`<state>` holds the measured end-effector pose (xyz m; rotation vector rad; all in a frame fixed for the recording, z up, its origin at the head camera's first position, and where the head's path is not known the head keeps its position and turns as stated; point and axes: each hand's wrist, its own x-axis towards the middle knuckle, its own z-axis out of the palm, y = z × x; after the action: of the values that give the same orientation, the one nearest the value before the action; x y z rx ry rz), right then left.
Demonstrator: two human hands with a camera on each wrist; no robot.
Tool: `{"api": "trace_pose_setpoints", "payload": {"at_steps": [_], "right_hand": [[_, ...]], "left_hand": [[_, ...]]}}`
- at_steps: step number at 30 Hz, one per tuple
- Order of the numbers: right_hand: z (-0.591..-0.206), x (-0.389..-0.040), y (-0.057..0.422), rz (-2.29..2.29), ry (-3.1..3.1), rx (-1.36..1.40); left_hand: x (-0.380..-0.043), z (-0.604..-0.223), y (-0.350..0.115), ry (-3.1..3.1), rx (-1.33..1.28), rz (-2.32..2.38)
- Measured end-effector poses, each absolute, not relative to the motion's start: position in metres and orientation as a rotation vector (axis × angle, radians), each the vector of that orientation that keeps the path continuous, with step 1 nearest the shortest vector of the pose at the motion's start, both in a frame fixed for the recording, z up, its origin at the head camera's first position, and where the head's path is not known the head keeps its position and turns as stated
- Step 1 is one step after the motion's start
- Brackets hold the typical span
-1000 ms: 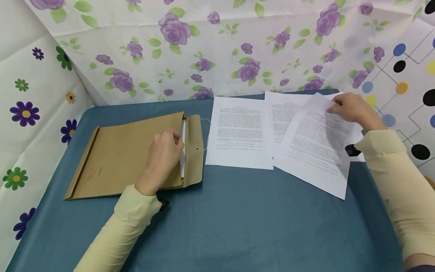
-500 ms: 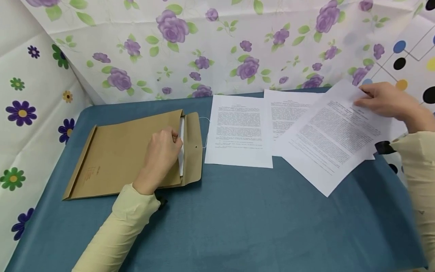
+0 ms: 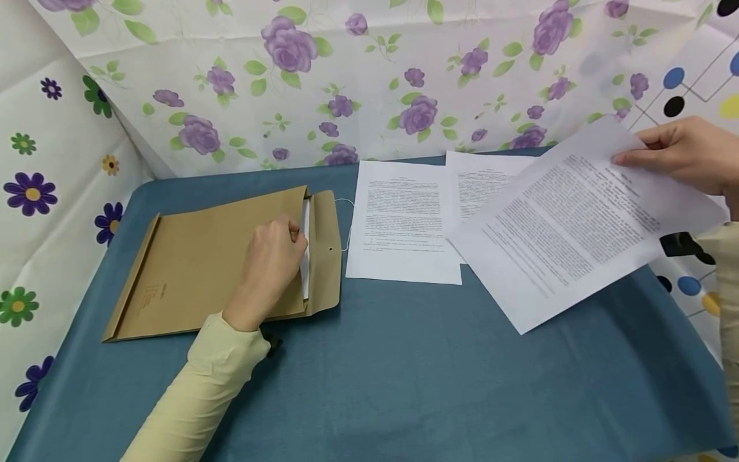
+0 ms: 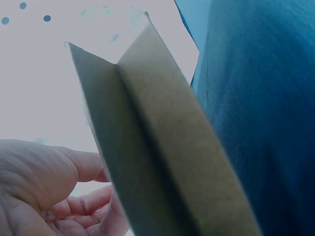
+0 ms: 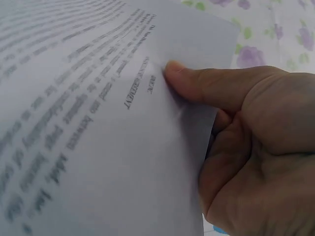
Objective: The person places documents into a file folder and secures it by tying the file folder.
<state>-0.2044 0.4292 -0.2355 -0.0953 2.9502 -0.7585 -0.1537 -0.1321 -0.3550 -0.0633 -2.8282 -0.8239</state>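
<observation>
In the left wrist view, the backdrop (image 4: 49, 83) is washed out and the envelope (image 4: 172, 128) blurred.

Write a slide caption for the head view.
Left hand holding a brown envelope at its open end, right hand pinching a printed sheet by its edge.

This seems to be a small indoor work corner, arranged around one blue table (image 3: 404, 378). Behind the table there is a curtain with purple roses (image 3: 358, 77); at the left side, a white curtain with daisy-like flowers (image 3: 60, 154); at the right side, a curtain with coloured dots and lines (image 3: 693, 83). Folds and creases show in this material, so it looks thin and soft. The printed pages (image 3: 402, 218) and the brown envelope (image 3: 196, 269) suggest office work. Whether the room belongs to a home or an office, I cannot tell.
</observation>
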Motion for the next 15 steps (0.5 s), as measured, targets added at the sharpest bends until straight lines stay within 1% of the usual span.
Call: {"api": "trace_pose_setpoints", "payload": {"at_steps": [8,15], "right_hand": [[-0.229,-0.198,0.420,-0.995,2.948,-0.092],[-0.229,-0.200,0.408,-1.354,2.816,-0.095]], "left_hand": [[-0.154,-0.355,-0.132,-2.833,-0.054,-0.828],[-0.155,-0.354,-0.131,-2.832,-0.040,-0.827]]}}
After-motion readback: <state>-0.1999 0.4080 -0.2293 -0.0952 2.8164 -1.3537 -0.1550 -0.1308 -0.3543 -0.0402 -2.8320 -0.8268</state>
